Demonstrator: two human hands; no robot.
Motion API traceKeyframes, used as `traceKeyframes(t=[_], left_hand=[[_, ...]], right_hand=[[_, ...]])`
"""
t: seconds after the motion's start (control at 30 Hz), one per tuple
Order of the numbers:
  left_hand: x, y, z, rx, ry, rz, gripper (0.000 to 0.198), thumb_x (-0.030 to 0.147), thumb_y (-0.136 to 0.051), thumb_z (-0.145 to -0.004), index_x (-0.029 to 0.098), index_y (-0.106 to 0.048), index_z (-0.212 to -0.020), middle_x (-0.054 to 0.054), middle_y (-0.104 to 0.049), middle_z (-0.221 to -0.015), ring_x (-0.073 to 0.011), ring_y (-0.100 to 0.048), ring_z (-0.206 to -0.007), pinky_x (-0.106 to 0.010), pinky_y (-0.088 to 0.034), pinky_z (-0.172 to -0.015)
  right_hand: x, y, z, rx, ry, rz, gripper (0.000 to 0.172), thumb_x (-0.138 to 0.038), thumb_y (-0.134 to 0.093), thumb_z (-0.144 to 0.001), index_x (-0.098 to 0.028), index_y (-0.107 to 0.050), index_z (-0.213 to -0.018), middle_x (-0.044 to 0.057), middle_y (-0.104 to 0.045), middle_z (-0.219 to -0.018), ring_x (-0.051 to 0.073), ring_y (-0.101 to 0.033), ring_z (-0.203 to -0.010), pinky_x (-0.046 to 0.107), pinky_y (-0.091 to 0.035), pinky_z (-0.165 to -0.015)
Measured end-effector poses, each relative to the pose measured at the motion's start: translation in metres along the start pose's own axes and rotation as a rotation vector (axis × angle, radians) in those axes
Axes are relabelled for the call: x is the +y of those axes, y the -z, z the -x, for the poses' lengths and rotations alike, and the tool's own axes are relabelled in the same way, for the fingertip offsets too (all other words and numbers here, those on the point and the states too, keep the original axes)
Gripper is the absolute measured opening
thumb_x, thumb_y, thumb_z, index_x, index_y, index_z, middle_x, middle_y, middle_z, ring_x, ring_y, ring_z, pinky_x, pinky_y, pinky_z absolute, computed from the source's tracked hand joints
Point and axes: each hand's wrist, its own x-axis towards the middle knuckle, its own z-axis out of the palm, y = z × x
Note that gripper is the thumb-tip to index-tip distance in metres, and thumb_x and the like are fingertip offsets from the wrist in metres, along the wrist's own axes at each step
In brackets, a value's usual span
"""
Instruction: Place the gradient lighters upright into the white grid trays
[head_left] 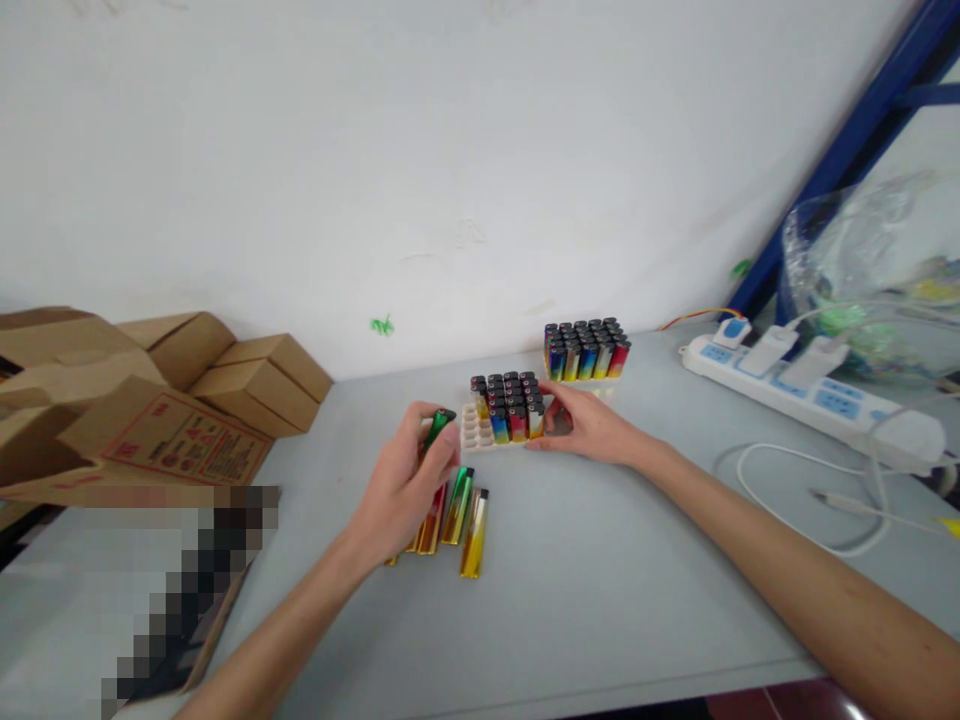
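My left hand is closed around a green lighter whose black top points up. Under and beside that hand, several loose lighters lie on the table, among them a yellow one and a green-gold one. A white tray holds rows of upright lighters with black tops; holes show along its left side. My right hand rests against the tray's right side, thumb and fingers apart around the lighters at its edge. Whether it grips one is hidden.
Behind on the right stands a second block of upright lighters. A white power strip with plugs and cables lies at the right. Cardboard boxes are at the left, against the wall. The grey table reaches forward.
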Motion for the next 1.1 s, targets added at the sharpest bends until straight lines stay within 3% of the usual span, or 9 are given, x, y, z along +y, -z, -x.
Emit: traceKeyframes(t=[0.1,0.17,0.27,0.47,0.83,1.0,1.1], left_hand=[[-0.002,0.006,-0.017,-0.032,-0.107,0.1,0.024,0.043,-0.055,-0.101,0.021,-0.06,-0.107,-0.004,-0.065,-0.1,-0.015,-0.063,-0.083,-0.029,-0.056,-0.075],[-0.004,0.009,-0.028,0.013,-0.166,0.097,0.024,0.04,-0.067,-0.094,0.019,-0.07,-0.105,-0.007,-0.065,-0.108,-0.0186,-0.064,-0.096,-0.032,-0.058,-0.084],[-0.01,0.01,-0.039,0.038,-0.171,0.095,0.024,0.036,-0.077,-0.086,0.018,-0.078,-0.102,-0.009,-0.07,-0.107,-0.0212,-0.067,-0.098,-0.034,-0.061,-0.086],[-0.027,0.003,-0.048,0.075,-0.211,-0.063,0.033,0.041,-0.078,-0.086,0.015,-0.079,-0.106,-0.01,-0.078,-0.106,-0.024,-0.074,-0.096,-0.041,-0.061,-0.098],[-0.018,0.005,-0.068,-0.06,-0.176,-0.148,0.029,0.042,-0.081,-0.08,0.017,-0.068,-0.088,-0.006,-0.08,-0.087,-0.0229,-0.078,-0.082,-0.038,-0.064,-0.085],[-0.02,0.001,-0.067,-0.004,-0.142,-0.25,0.028,0.043,-0.078,-0.082,0.018,-0.066,-0.078,-0.006,-0.078,-0.081,-0.0239,-0.076,-0.078,-0.037,-0.061,-0.079],[-0.016,0.003,-0.056,0.037,-0.147,-0.39,0.028,0.047,-0.073,-0.088,0.019,-0.068,-0.083,-0.006,-0.078,-0.087,-0.0259,-0.075,-0.087,-0.04,-0.057,-0.087]], right_hand=[[0.0,0.0,0.0,-0.001,0.007,0.0,0.083,-0.047,-0.084,-0.078,-0.014,-0.049,-0.145,0.009,-0.074,-0.1,0.022,-0.069,-0.077,0.037,-0.058,-0.073],[0.0,0.0,0.0,-0.003,0.007,-0.002,0.083,-0.048,-0.084,-0.078,-0.014,-0.049,-0.145,0.008,-0.074,-0.099,0.022,-0.069,-0.077,0.037,-0.058,-0.073],[-0.001,0.001,0.0,-0.006,0.007,-0.004,0.084,-0.049,-0.084,-0.078,-0.014,-0.049,-0.146,0.008,-0.074,-0.099,0.023,-0.069,-0.077,0.038,-0.058,-0.074],[-0.001,0.001,-0.001,-0.007,0.009,-0.006,0.083,-0.048,-0.084,-0.078,-0.014,-0.049,-0.145,0.008,-0.074,-0.098,0.023,-0.069,-0.076,0.037,-0.058,-0.072],[-0.001,0.001,-0.001,-0.004,0.001,-0.018,0.083,-0.047,-0.085,-0.077,-0.015,-0.05,-0.144,0.008,-0.074,-0.098,0.023,-0.069,-0.077,0.038,-0.058,-0.073],[-0.002,0.002,-0.001,-0.008,-0.003,-0.021,0.083,-0.046,-0.085,-0.076,-0.014,-0.05,-0.144,0.008,-0.074,-0.096,0.023,-0.069,-0.077,0.038,-0.058,-0.074],[-0.002,0.002,-0.001,-0.01,-0.006,-0.026,0.082,-0.046,-0.085,-0.077,-0.015,-0.05,-0.144,0.007,-0.074,-0.096,0.023,-0.069,-0.076,0.038,-0.058,-0.073]])
